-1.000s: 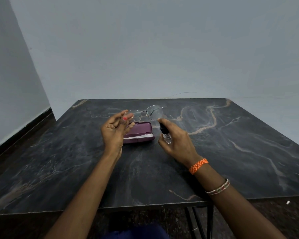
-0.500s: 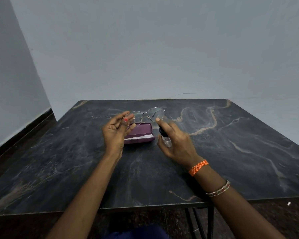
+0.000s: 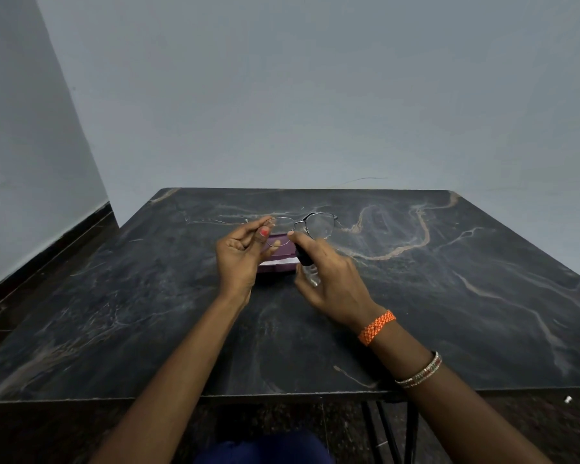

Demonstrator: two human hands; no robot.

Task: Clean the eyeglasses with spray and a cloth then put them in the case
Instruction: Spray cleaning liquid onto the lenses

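My left hand (image 3: 238,256) pinches the thin metal-framed eyeglasses (image 3: 320,226) by their left lens rim and holds them up above the table. My right hand (image 3: 332,279) grips a small clear spray bottle (image 3: 307,262) with a black cap, my index finger lying on top of the cap just under the lenses. A purple glasses case (image 3: 278,264) lies on the dark marble table (image 3: 449,296) behind my hands, partly hidden by them; a white strip shows along its front.
The table's front edge runs just below my forearms. Pale walls stand behind and to the left of the table. A dark floor strip shows at the left, and metal table legs at the bottom right.
My right hand with the spray bottle has moved left, closer to the left hand and under the lenses. The eyeglasses stay held at about the same height.
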